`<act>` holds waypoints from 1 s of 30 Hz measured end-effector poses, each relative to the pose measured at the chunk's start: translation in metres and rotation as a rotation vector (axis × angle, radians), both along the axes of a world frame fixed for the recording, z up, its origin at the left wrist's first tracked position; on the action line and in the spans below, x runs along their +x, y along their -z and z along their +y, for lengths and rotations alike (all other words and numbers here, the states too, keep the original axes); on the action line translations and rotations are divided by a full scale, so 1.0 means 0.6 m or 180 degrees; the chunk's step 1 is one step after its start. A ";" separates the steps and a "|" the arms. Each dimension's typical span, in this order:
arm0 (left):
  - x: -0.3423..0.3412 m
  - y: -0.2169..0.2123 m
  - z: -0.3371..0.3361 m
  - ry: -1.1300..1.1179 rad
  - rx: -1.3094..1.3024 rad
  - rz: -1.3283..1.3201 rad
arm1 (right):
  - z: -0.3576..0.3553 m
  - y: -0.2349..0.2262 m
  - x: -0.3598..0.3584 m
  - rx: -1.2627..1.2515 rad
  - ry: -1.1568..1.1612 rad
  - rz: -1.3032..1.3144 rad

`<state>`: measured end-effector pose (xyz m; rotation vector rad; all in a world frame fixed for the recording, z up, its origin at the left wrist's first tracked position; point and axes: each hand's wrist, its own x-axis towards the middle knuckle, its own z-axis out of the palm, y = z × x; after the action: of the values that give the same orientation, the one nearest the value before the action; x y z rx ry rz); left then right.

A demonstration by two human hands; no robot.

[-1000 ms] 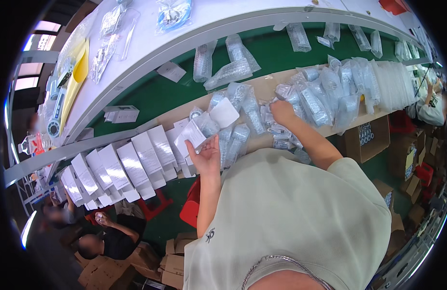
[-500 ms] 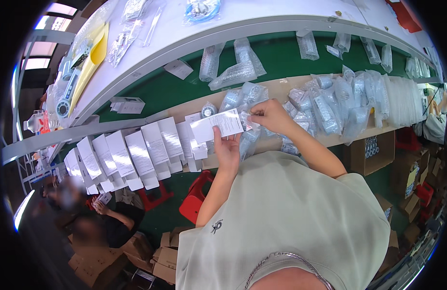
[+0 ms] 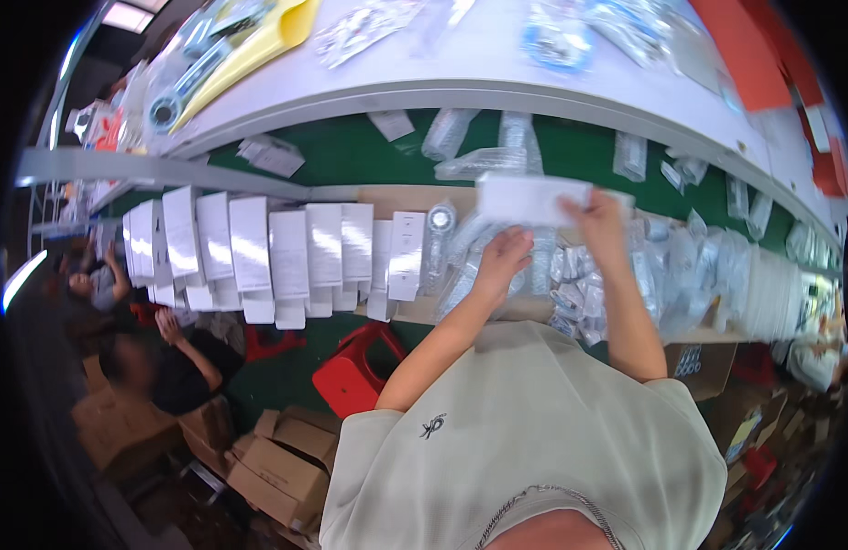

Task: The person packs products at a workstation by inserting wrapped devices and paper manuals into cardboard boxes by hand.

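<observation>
Green matting covers the long table (image 3: 351, 151), with a white shelf (image 3: 461, 69) running above it and a strip of brown cardboard (image 3: 387, 197) laid along the working edge, likely as a clean, flat base for the packing work. At the far left, below the table, another person (image 3: 181, 367) sits low among brown cartons (image 3: 277, 467) near a red stool (image 3: 355, 367). On the table itself a row of flat white boxes (image 3: 286, 247) lies overlapped like shingles, flaps toward the near edge, an arrangement that seems meant to keep each one easy to peel off the row. Just right of the row a clear bag holding a metal ring part (image 3: 440, 220) rests on the cardboard. The left hand (image 3: 502, 261) reaches forward from the lower edge and rests on the heap of small clear bags (image 3: 571, 275), its fingers curled down among them; whether they have closed on one bag cannot be told. Farther right, the right hand (image 3: 600, 215) is raised above the heap, its fingers pinched on the right end of a flat white box (image 3: 532, 200), which hangs level over the cardboard, held by one end so its length stays free. More clear bags (image 3: 717, 266) pile toward the right edge, within reach of that hand.
</observation>
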<state>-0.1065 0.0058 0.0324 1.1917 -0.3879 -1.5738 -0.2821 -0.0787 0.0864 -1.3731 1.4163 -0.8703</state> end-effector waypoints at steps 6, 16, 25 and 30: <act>0.187 0.014 0.025 -0.0457 -0.1085 -0.4611 | -0.222 0.029 -0.118 -0.2048 -0.0108 0.4105; 0.249 -0.005 0.044 -0.0749 -0.0921 -0.4201 | -0.185 0.054 0.219 -0.1261 -0.1831 0.2986; 0.332 0.202 -0.324 0.0140 -0.1449 -0.4930 | -0.201 0.180 0.301 -0.0607 -0.2436 0.2862; 0.320 0.274 -0.402 -0.0207 -0.1295 -0.4775 | -0.286 0.221 0.172 -0.0952 -0.0955 0.2124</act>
<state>0.0853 -0.2355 -0.1320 1.8112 -1.4916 -0.2209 -0.1791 -0.2502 -0.0460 -2.1778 1.5335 -0.4457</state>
